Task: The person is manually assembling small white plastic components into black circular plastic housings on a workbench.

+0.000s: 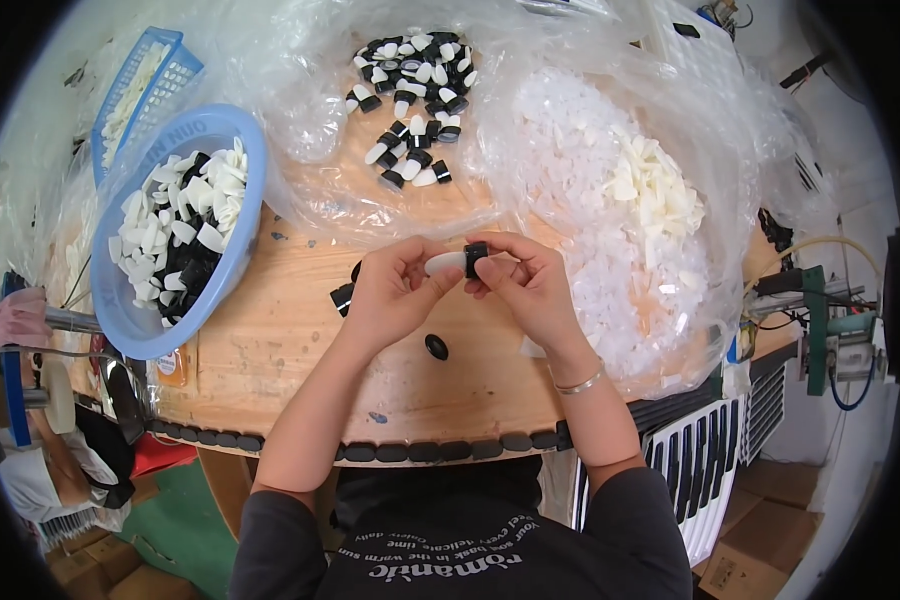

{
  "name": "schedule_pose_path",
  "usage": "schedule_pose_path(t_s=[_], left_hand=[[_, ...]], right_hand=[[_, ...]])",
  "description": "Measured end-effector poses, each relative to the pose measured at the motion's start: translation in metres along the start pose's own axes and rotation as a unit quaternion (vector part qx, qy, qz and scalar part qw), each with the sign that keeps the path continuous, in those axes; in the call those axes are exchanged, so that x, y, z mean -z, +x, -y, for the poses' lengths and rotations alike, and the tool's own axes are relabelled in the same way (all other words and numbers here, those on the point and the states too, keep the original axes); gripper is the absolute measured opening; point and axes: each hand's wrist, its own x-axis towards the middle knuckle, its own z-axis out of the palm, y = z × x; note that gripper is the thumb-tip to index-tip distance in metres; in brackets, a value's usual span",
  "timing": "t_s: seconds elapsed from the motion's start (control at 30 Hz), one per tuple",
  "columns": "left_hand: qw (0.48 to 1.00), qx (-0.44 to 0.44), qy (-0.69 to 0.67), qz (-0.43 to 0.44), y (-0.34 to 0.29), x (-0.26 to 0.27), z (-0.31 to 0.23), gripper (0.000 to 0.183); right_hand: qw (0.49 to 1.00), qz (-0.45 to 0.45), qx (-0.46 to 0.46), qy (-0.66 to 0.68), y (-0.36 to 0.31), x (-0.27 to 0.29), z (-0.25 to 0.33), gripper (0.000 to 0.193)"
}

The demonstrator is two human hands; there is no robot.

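Observation:
In front of my chest I hold a small piece with a rounded white tongue and a black ribbed cap. My left hand pinches the white end between thumb and fingers. The black cap is gripped by the thumb and fingers of my right hand. How deep the tongue sits in the cap cannot be made out. Below my hands a black oval piece lies on the wooden table. Beside my left wrist are black caps, partly hidden by the hand.
A blue basin of white and black pieces stands left, with a blue basket behind. Black-and-white pieces are heaped at the back. Clear plastic holds translucent and cream pieces on the right. Black ovals line the near edge.

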Motion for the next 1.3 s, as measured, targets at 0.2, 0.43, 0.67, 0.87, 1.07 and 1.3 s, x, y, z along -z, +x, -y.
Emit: schedule_pose_path(t_s=[0.2,0.43,0.67,0.87,1.07,1.3], left_hand=[[0.84,-0.409,0.332,-0.13,0.007,-0.014,-0.004,0.044],[0.826,-0.465,0.284,-0.144,0.007,-0.014,0.003,0.049],[0.832,-0.469,0.278,-0.1,0.006,-0.018,0.002,0.048],[0.832,-0.466,0.271,-0.128,0.008,-0.023,0.01,0.049],[0.898,-0.349,0.235,-0.124,0.007,-0.016,0.009,0.048],[0.985,-0.139,0.049,-0.093,0.008,-0.016,0.017,0.018]], right_hand=[[0.984,-0.042,0.089,-0.152,-0.007,-0.007,-0.003,0.023],[0.998,-0.012,0.056,0.009,-0.007,-0.013,0.004,0.019],[0.999,0.019,-0.02,0.034,-0.007,-0.001,-0.001,0.009],[1.0,-0.005,0.0,-0.016,-0.005,-0.001,-0.004,0.006],[0.994,-0.006,-0.107,0.0,-0.001,0.004,0.017,0.025],[0.998,-0.057,0.02,-0.017,0.004,0.01,0.001,0.028]])
